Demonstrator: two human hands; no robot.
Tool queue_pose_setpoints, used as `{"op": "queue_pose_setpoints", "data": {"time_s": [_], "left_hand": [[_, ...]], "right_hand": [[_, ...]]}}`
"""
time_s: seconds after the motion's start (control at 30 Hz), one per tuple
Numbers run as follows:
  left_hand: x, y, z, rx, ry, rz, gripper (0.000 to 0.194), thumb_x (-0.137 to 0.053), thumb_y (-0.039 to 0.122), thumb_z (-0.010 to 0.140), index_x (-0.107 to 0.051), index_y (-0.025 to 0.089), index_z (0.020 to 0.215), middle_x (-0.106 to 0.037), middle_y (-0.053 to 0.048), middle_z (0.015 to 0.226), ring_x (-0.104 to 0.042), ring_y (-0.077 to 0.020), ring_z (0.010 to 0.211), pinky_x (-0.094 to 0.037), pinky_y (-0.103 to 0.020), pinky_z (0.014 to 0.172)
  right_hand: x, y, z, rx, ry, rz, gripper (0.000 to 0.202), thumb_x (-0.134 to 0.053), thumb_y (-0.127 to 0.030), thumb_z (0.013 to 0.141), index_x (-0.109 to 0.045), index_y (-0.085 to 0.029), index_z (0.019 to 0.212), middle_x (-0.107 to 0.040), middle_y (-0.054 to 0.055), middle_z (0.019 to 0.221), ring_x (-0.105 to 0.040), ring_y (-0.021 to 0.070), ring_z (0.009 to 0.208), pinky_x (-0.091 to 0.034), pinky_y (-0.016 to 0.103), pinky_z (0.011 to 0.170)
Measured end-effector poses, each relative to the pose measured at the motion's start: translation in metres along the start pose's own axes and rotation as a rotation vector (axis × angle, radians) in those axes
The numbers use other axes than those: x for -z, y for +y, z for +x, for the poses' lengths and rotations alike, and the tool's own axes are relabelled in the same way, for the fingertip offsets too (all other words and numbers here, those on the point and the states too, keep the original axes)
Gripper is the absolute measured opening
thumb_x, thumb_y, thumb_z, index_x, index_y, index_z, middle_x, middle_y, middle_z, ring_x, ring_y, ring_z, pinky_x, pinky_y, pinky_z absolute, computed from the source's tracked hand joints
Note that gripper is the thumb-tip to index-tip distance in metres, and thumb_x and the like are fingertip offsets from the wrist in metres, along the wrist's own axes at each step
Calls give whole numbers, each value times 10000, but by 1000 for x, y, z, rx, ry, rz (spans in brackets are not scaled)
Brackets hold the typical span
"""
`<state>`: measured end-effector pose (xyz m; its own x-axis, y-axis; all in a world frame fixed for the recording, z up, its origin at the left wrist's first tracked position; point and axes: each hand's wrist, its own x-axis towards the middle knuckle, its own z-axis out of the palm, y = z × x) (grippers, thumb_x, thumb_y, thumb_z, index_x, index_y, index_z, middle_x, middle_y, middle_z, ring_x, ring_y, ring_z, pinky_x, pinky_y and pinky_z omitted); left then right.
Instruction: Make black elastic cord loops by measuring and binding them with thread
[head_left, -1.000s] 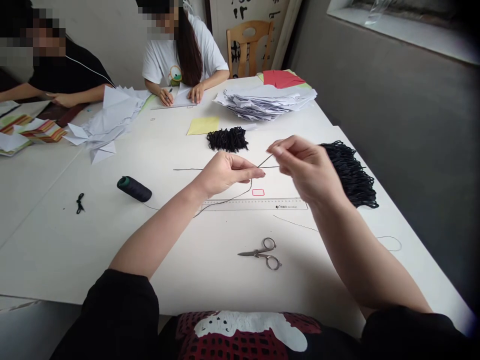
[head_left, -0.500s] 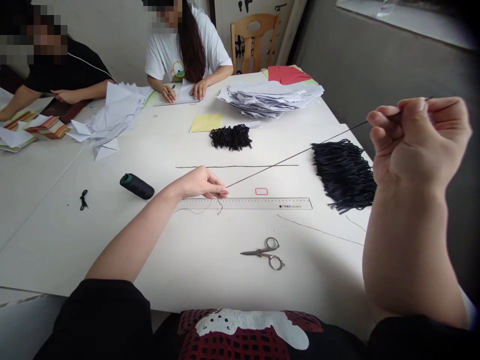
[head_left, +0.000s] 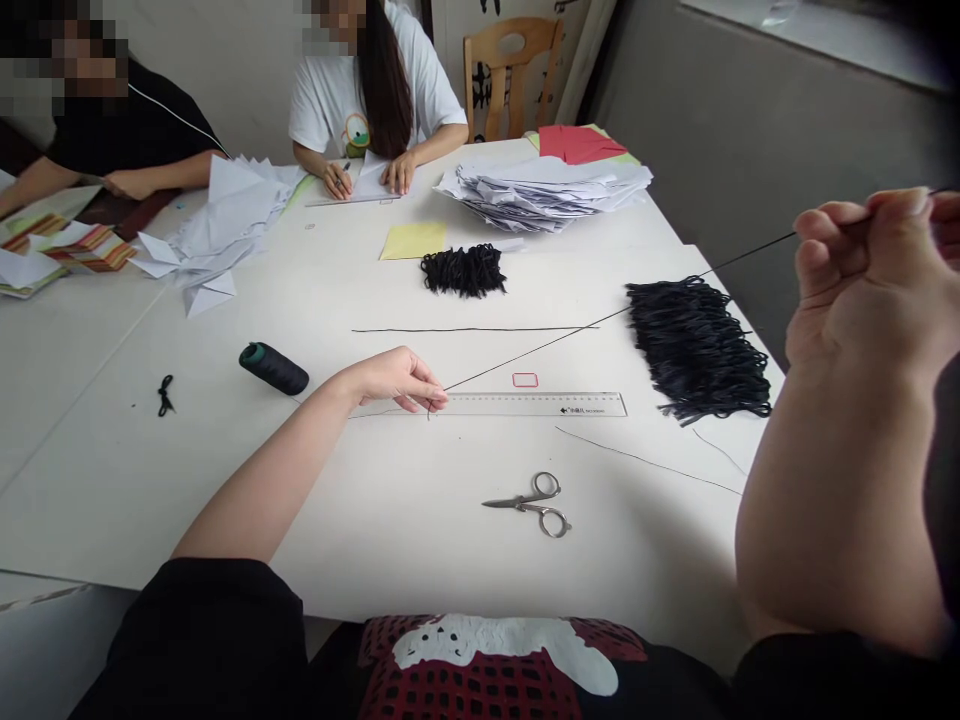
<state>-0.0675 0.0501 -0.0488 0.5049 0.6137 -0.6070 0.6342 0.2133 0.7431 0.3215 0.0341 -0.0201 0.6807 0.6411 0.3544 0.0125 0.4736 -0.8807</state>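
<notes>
A thin black cord [head_left: 536,350] runs taut and slanting between my two hands. My left hand [head_left: 401,380] pinches its lower end just above the clear ruler [head_left: 525,404]; a short tail hangs below the fingertips. Raised at the far right, my right hand [head_left: 874,265] is closed on the upper end, partly cut off by the frame edge. Left of my left hand lies a spool of dark thread [head_left: 274,368]. Metal scissors [head_left: 525,503] rest slightly spread on the table, nearer to me. A straight black cord [head_left: 472,329] lies beyond the ruler.
Bundles of black looped cords lie at the middle [head_left: 463,271] and right [head_left: 697,345]. Loose threads [head_left: 645,461] and a small knotted cord [head_left: 166,395] are on the table [head_left: 337,540]. Paper stacks [head_left: 544,190] stand farther back, where two people sit.
My right hand has moved farther right and slightly up, drawing the cord along. My left hand has shifted slightly down and left, and the tail under it looks shorter.
</notes>
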Motion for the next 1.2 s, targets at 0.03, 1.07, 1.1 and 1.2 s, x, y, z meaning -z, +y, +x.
{"op": "queue_pose_setpoints", "data": {"time_s": [0.03,1.07,1.1,1.2], "left_hand": [[0,-2,0,9,-14,0,291,-778,442,689,-790,187,829,-758,-113,951,-684,-250,985,-525,-279,736],[5,-32,-3,161,-50,-40,262,-850,372,602,-792,174,763,-775,-86,843,-726,-216,880,-546,-247,742],[5,-32,-3,170,-50,-48,278,-847,384,609,-791,170,777,-776,-93,868,-725,-221,892,-546,-251,746],[5,-32,-5,181,-68,-58,302,-837,407,630,-785,160,796,-774,-106,916,-722,-236,922,-544,-264,749]], "right_hand": [[0,0,0,0,13,17,200,-471,-137,968,-522,-214,790,-619,27,798,-675,99,744,-465,201,592],[-2,20,-8,-97,82,-57,232,-472,-47,947,-504,-171,754,-649,11,675,-685,92,621,-494,173,528],[-2,20,-8,-96,88,-64,233,-470,-38,942,-502,-172,754,-647,11,670,-684,93,616,-493,176,526],[-3,22,-6,-84,92,-70,227,-477,-31,928,-506,-173,753,-647,17,669,-684,101,611,-500,191,534]]}}
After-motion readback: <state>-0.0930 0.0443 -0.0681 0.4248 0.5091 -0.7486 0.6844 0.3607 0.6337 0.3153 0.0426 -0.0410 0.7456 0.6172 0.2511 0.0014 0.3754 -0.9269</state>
